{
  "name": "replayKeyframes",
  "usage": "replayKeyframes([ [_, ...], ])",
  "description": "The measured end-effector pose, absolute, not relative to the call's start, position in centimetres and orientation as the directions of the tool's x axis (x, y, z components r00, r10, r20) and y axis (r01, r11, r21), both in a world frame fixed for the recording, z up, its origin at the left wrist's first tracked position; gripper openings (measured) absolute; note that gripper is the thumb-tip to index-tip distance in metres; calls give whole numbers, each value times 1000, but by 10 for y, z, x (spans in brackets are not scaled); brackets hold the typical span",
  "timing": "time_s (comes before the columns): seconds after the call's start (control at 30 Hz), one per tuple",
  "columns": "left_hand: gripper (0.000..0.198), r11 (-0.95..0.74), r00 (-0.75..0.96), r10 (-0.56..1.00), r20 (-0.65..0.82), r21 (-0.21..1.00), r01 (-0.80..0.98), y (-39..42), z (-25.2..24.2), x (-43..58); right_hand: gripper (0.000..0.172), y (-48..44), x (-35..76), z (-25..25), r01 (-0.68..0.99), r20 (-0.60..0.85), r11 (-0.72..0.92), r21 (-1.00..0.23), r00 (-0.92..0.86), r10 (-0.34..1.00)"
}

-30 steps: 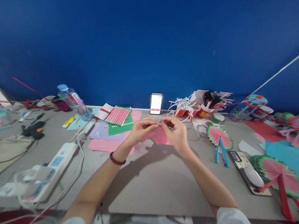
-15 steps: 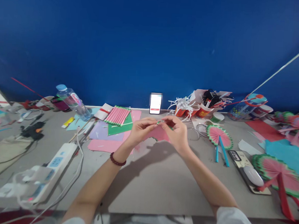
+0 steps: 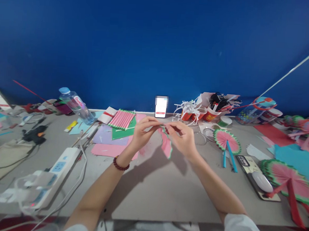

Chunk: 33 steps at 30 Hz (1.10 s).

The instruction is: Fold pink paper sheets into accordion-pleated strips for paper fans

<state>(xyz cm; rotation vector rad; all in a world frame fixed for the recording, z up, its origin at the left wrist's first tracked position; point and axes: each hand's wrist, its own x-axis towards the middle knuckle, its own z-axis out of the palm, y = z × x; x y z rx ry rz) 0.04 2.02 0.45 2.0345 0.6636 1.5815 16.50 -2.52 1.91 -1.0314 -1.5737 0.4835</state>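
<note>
Above the middle of the grey table, my left hand (image 3: 146, 130) and my right hand (image 3: 181, 136) meet at the fingertips. Between them they pinch a pink paper with green edging (image 3: 166, 146). Part of this paper hangs down below my fingers, and its upper edge is hidden by them. Behind my left hand lies a pleated pink paper with green tips (image 3: 122, 119), resting on a green sheet (image 3: 124, 129). A round pink-and-green paper fan (image 3: 227, 141) with blue sticks lies to the right of my right hand.
A phone (image 3: 160, 109) stands against the blue wall. Left are a power strip (image 3: 62, 169), a bottle (image 3: 78, 105) and a glue gun (image 3: 35, 135). Right are paper cups (image 3: 211, 115), a mouse (image 3: 261, 181) on a phone-like slab (image 3: 248, 170) and a larger fan (image 3: 287, 176).
The pink paper was stretched between both hands; now a narrower part hangs down with its green edge to the lower right. My fingers have shifted slightly along its upper edge.
</note>
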Motion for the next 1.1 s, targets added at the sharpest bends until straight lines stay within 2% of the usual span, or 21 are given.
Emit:
replayKeyframes([
  [0.13,13,-748,227,652,724,663,35,20,3,0,17,-19,171,18,266,551,538,-800,-28,834],
  [0.3,13,-751,255,642,723,660,22,18,5,0,11,-18,175,21,350,645,626,-697,-75,760],
  [0.57,13,-764,274,624,732,645,18,17,4,-1,11,-15,181,22,384,659,674,-632,-193,727],
  [0.73,15,-770,314,607,730,638,7,17,4,-1,10,-12,183,22,307,650,681,-665,-212,730],
  [1.0,11,-695,354,655,668,716,-65,17,2,-2,11,-11,185,24,254,616,656,-710,-227,755],
  [1.1,9,-657,390,666,636,748,-97,17,3,-3,10,-10,186,23,184,598,644,-743,-248,762],
])
